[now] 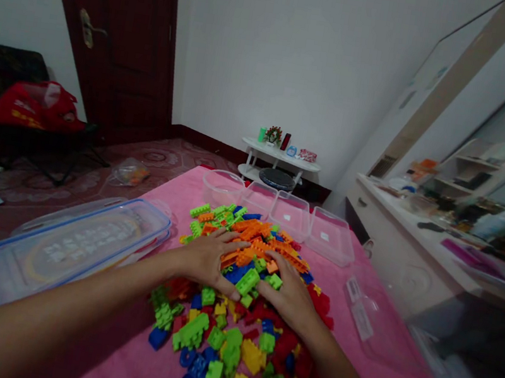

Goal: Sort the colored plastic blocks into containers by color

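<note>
Right, both your hands are down flat on the heap of orange, green, blue, red and yellow plastic building blocks. Your left hand presses on the orange patch near the middle. Your right hand lies just beside it, over red and green pieces. Fingers are spread apart on both hands, palms down, clamped on nothing. The heap sits in the middle of the pink-covered counter. On your left lies a clear flat plastic box with a blue-rimmed lid, and a row of clear plastic tubs stands just behind the blocks.
</note>
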Demonstrator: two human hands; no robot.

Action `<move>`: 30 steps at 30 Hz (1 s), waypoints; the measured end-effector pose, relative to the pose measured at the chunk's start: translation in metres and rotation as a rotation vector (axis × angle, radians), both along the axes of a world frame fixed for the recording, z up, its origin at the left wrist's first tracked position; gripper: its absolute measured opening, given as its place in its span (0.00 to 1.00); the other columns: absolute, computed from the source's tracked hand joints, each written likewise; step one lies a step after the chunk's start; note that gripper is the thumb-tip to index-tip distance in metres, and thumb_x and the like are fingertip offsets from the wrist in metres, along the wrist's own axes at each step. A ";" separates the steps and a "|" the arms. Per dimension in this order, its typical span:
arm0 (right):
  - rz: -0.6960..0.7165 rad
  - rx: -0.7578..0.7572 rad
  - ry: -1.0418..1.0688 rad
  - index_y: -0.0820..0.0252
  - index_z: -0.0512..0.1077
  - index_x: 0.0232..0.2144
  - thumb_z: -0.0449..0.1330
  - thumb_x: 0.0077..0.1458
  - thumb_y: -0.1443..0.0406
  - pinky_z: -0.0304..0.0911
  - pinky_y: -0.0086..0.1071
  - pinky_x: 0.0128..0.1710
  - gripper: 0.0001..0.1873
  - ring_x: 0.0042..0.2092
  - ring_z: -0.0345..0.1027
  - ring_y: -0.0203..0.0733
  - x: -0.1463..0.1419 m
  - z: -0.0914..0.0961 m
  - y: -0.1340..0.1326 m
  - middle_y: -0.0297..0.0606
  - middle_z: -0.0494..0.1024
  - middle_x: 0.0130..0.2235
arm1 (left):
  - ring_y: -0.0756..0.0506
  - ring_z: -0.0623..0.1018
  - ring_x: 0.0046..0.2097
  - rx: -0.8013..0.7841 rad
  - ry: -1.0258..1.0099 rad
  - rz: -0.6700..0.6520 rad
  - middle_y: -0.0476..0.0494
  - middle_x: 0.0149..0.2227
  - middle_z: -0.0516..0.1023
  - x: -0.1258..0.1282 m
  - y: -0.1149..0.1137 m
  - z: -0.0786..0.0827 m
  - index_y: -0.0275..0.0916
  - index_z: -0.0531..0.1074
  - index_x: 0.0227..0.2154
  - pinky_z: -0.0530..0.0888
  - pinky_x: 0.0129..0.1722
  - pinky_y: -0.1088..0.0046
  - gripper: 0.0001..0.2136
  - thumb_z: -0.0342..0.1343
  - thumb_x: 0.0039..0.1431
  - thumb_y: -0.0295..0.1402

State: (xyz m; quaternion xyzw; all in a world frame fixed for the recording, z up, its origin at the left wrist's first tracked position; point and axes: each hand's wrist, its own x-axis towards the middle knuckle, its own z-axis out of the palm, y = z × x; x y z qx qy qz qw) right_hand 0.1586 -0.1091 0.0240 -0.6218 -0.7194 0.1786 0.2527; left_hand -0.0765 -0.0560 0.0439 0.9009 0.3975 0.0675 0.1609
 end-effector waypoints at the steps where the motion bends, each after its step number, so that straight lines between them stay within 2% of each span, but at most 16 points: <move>1: -0.041 0.030 0.028 0.53 0.64 0.57 0.59 0.48 0.60 0.54 0.46 0.58 0.31 0.58 0.60 0.51 -0.001 -0.004 0.008 0.42 0.67 0.58 | 0.32 0.53 0.67 -0.016 -0.010 0.023 0.38 0.68 0.50 0.004 0.004 -0.002 0.47 0.53 0.64 0.56 0.63 0.54 0.51 0.58 0.37 0.63; 5: -0.183 0.092 0.244 0.57 0.70 0.49 0.61 0.44 0.61 0.58 0.44 0.55 0.26 0.52 0.67 0.50 -0.005 -0.014 0.044 0.41 0.75 0.50 | 0.33 0.60 0.64 -0.038 -0.116 0.147 0.36 0.64 0.59 0.018 0.019 -0.010 0.41 0.62 0.60 0.60 0.61 0.58 0.47 0.59 0.38 0.61; 7: -0.258 0.087 0.436 0.59 0.72 0.43 0.62 0.43 0.58 0.62 0.43 0.52 0.23 0.49 0.69 0.50 -0.002 -0.012 0.054 0.41 0.77 0.45 | 0.35 0.67 0.60 -0.014 -0.227 0.228 0.37 0.60 0.66 0.017 0.027 -0.012 0.40 0.65 0.59 0.63 0.59 0.60 0.39 0.59 0.45 0.56; 9: -0.311 0.089 0.621 0.60 0.73 0.41 0.61 0.44 0.54 0.65 0.42 0.48 0.23 0.47 0.71 0.50 0.006 -0.005 0.051 0.43 0.78 0.44 | 0.38 0.70 0.58 0.052 -0.328 0.270 0.38 0.58 0.70 0.007 0.029 -0.011 0.39 0.66 0.58 0.65 0.58 0.62 0.31 0.57 0.52 0.48; 11: -0.292 0.107 0.688 0.59 0.72 0.43 0.60 0.46 0.51 0.68 0.42 0.45 0.25 0.47 0.72 0.50 0.019 0.003 0.032 0.44 0.77 0.46 | 0.40 0.68 0.59 0.136 -0.366 0.239 0.39 0.59 0.69 -0.012 0.020 -0.007 0.39 0.64 0.58 0.63 0.60 0.63 0.28 0.54 0.56 0.43; 13: -0.226 0.151 0.567 0.57 0.71 0.48 0.59 0.48 0.51 0.66 0.44 0.49 0.26 0.50 0.70 0.51 0.037 0.007 -0.003 0.44 0.75 0.51 | 0.39 0.63 0.63 0.180 -0.327 0.185 0.40 0.63 0.63 -0.036 -0.002 -0.004 0.42 0.60 0.61 0.60 0.61 0.60 0.29 0.52 0.58 0.47; 15: -0.216 0.208 0.305 0.55 0.69 0.52 0.59 0.50 0.52 0.60 0.48 0.55 0.27 0.56 0.65 0.53 0.057 0.001 -0.045 0.44 0.71 0.55 | 0.35 0.59 0.64 0.161 -0.227 0.241 0.39 0.65 0.57 -0.061 -0.032 -0.006 0.46 0.56 0.63 0.59 0.61 0.54 0.36 0.53 0.54 0.55; 16: -0.212 0.227 0.166 0.54 0.67 0.53 0.61 0.48 0.52 0.57 0.51 0.58 0.30 0.58 0.63 0.55 0.066 -0.006 -0.067 0.45 0.69 0.57 | 0.32 0.58 0.65 0.131 -0.163 0.258 0.37 0.67 0.53 -0.072 -0.048 -0.010 0.47 0.52 0.65 0.59 0.61 0.51 0.42 0.55 0.49 0.58; 18: -0.129 0.166 -0.041 0.51 0.59 0.61 0.65 0.42 0.51 0.56 0.54 0.58 0.44 0.61 0.56 0.61 0.080 -0.024 -0.104 0.46 0.62 0.62 | 0.28 0.54 0.66 0.071 -0.074 0.196 0.36 0.69 0.44 -0.088 -0.076 -0.023 0.50 0.45 0.66 0.59 0.60 0.48 0.53 0.60 0.38 0.62; 21: -0.029 0.164 -0.195 0.52 0.48 0.66 0.67 0.39 0.50 0.51 0.59 0.60 0.55 0.65 0.45 0.66 0.085 -0.049 -0.128 0.48 0.50 0.67 | 0.25 0.47 0.67 0.065 -0.034 0.135 0.37 0.69 0.39 -0.089 -0.095 -0.043 0.52 0.42 0.67 0.57 0.60 0.45 0.59 0.61 0.31 0.63; 24: -0.042 0.164 -0.186 0.55 0.46 0.66 0.67 0.39 0.50 0.48 0.59 0.61 0.57 0.67 0.40 0.65 0.072 -0.058 -0.111 0.48 0.48 0.67 | 0.25 0.46 0.67 0.078 -0.026 0.166 0.34 0.69 0.38 -0.067 -0.085 -0.049 0.50 0.40 0.67 0.56 0.61 0.45 0.61 0.62 0.29 0.63; 27: -0.070 0.160 -0.120 0.56 0.50 0.65 0.68 0.38 0.50 0.50 0.57 0.60 0.56 0.64 0.47 0.63 0.056 -0.053 -0.076 0.49 0.57 0.64 | 0.26 0.52 0.66 0.042 -0.048 0.164 0.34 0.68 0.44 -0.040 -0.061 -0.039 0.51 0.42 0.67 0.59 0.60 0.47 0.60 0.62 0.30 0.62; 30: -0.070 0.186 -0.021 0.54 0.53 0.64 0.67 0.40 0.55 0.52 0.54 0.59 0.50 0.62 0.55 0.59 0.046 -0.045 -0.047 0.47 0.63 0.61 | 0.28 0.58 0.64 0.013 -0.132 0.145 0.35 0.66 0.53 -0.021 -0.040 -0.031 0.53 0.45 0.66 0.61 0.59 0.50 0.56 0.63 0.32 0.61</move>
